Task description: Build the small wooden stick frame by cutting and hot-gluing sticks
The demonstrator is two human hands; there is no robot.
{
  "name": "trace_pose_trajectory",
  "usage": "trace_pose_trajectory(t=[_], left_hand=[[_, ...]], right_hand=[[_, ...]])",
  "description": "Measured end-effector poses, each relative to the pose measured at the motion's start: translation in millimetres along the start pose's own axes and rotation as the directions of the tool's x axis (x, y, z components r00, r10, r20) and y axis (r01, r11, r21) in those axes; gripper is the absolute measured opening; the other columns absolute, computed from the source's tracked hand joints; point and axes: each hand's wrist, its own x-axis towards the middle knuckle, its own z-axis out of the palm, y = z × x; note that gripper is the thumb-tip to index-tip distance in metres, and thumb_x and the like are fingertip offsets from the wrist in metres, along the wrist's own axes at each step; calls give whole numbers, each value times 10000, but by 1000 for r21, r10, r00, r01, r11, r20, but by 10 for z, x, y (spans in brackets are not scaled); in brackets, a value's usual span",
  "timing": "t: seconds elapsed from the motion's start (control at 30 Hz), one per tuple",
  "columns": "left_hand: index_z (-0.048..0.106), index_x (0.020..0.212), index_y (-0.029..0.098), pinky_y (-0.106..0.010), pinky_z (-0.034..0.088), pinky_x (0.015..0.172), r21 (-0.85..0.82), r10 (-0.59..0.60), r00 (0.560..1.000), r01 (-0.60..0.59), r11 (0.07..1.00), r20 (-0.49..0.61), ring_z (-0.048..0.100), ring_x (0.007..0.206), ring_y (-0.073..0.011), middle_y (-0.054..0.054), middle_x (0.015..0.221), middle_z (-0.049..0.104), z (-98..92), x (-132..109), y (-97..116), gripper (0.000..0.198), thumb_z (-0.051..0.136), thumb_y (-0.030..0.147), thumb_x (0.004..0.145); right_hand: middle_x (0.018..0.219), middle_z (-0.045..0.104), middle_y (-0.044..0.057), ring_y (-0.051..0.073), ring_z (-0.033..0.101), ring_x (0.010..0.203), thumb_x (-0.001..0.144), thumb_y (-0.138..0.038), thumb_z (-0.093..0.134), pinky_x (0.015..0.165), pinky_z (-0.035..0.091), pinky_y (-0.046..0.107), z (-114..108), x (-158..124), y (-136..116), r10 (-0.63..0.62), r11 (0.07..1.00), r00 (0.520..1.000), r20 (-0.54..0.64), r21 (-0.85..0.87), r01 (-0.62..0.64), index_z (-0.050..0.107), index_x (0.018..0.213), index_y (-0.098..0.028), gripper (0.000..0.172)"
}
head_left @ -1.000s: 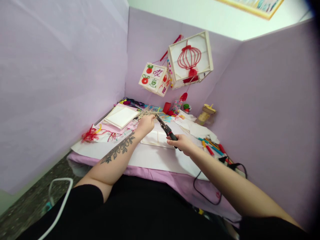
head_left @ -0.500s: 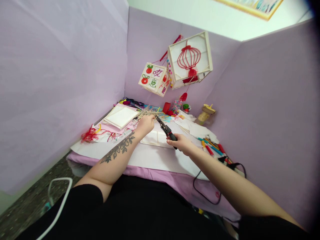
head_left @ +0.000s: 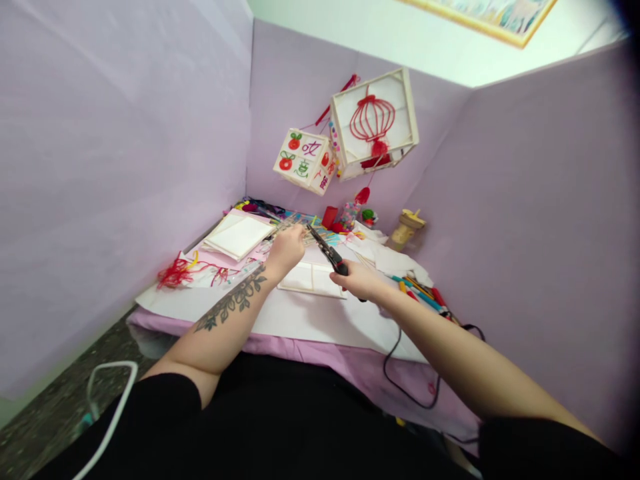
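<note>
My right hand (head_left: 357, 280) is wrapped around the dark-handled metal pliers (head_left: 327, 252), whose narrow nose points up and away toward my left hand (head_left: 287, 250). Compared with half a second ago, more of a black handle shows below my right palm, so I judge that the handles have spread and my squeeze has loosened. I take that to mean that the tool is not biting hard at this moment, though its tips are too small to tell.

My left hand has barely moved; it is curled inward just beside the nose. I cannot tell how tightly its fingertips meet, or whether they pinch anything.

Below and between my hands, the white rectangular panel with pale wooden edging (head_left: 299, 277) lies flat on the white-covered tabletop (head_left: 300, 325). Thin pale wooden sticks (head_left: 283, 225) are scattered beyond my left hand, near the stacked white square panels (head_left: 237, 235). The tangled red yarn (head_left: 175, 272) sits farther left, and the coloured markers (head_left: 425, 297) lie to the right.
</note>
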Motion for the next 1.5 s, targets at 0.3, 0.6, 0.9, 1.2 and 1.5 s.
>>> trace_pose_trajectory(t=[0.3, 0.6, 0.9, 1.2, 1.5], left_hand=[[591, 946, 139, -348, 438, 855, -31, -48, 998, 47, 998, -35, 594, 910, -239, -129, 907, 655, 43, 38, -22, 232, 371, 117, 875], [631, 763, 157, -322, 435, 841, -231, 34, 976, 18, 973, 217, 581, 881, -206, -74, 844, 659, 344, -35, 27, 168, 481, 192, 830], [704, 778, 147, -250, 382, 596, -337, 146, 841, 45, 941, 521, 543, 632, -146, -13, 678, 652, 597, -195, 150, 247, 538, 330, 772], [665, 645, 139, -235, 301, 499, -363, 161, 752, 110, 925, 639, 430, 506, -111, 29, 511, 509, 593, -218, 165, 270, 524, 345, 749], [656, 643, 135, -235, 305, 508, -340, 147, 728, 125, 932, 670, 421, 510, -111, 27, 511, 501, 592, -218, 216, 278, 524, 354, 752]], right_hand=[[735, 648, 34, 162, 588, 662, 789, -507, 565, 562, 376, 236, -115, 271, 153, 11, 991, 983, -184, -132, -36, 617, 877, -184, 339], [992, 658, 164, 213, 615, 896, 847, -518, 505, 691, 397, 248, -514, 735, 1058, 273, 906, 936, -222, -268, -328, 648, 1039, -72, 506], [1180, 580, 240, 334, 528, 1100, 819, -376, 623, 852, 410, 384, -433, 735, 1123, 295, 873, 929, -224, -333, -357, 633, 1147, -82, 440], [955, 685, 107, 240, 573, 1006, 880, -276, 511, 843, 397, 275, 159, -234, 561, -86, 950, 993, -81, -307, 58, 714, 979, -190, 241], [891, 672, 102, 227, 535, 993, 894, -180, 428, 817, 371, 271, 489, -558, 644, -159, 947, 971, -180, -306, 99, 643, 1015, -163, 248]])
